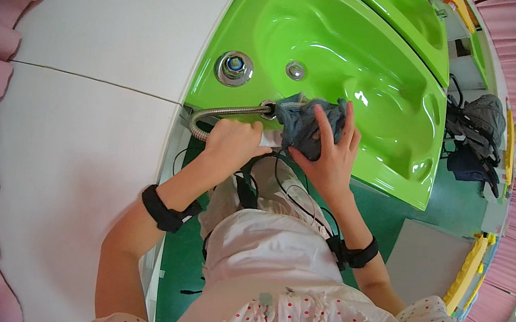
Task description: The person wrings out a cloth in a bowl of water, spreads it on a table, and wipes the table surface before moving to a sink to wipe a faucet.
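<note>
My left hand [231, 147] is closed around the pale handle of a hand shower [271, 139]. A ribbed metal hose [229, 110] loops from beside that hand to a fitting on the near rim of a bright green tub [398, 178]. Crumpled grey-blue cloth [304, 131] covers the shower's head end, so the head itself is hidden. My right hand [332, 163] grips the cloth from the right, with thumb and fingers curved around it. Both hands are over the tub's near edge.
A round chrome control knob [234, 68] sits on the tub's left rim, and a drain [295, 70] lies inside. White panels [86, 125] adjoin the tub on the left. Another green tub [400, 7] stands beyond. A folded stroller [482, 127] is at the right. Dark cables hang near my legs.
</note>
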`<state>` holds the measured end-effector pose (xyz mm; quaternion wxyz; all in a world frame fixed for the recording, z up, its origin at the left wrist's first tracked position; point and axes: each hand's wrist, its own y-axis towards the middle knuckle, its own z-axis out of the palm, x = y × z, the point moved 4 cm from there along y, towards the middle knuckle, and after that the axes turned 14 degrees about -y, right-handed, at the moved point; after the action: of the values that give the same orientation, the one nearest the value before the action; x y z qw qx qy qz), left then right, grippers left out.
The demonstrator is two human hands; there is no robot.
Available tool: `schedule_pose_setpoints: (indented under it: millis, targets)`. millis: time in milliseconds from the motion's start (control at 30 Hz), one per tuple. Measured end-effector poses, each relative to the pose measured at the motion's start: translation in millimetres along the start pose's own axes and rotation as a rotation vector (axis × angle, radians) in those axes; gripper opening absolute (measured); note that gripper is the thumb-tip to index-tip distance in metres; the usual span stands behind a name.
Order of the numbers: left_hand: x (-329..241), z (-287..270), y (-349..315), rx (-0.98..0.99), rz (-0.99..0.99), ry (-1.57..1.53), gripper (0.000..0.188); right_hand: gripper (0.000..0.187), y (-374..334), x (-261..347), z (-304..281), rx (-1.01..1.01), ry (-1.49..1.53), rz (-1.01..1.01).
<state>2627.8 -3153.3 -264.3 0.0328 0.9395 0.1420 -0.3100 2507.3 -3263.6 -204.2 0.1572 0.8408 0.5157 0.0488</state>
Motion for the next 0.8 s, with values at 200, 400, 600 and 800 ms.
schedule_pose_setpoints:
  millis: [200, 400, 600, 800]
  targets:
    - [-4, 2, -1, -0.060, 0.070, 0.056, 0.048, 0.044, 2, -7, 8, 0.036, 0.127, 0.031]
    - [-5, -1, -2, -0.066, 0.082, 0.065, 0.049, 0.034, 9, -28, 7, -0.044, 0.309, 0.215]
    - [-4, -1, -1, -0.096, 0.095, 0.014, 0.049, 0.032, 3, -48, 11, -0.084, 0.571, 0.457]
    - [-14, -10, -3, -0.088, 0.072, -0.116, 0.052, 0.031, -22, -162, 29, 0.016, 1.884, 0.841]
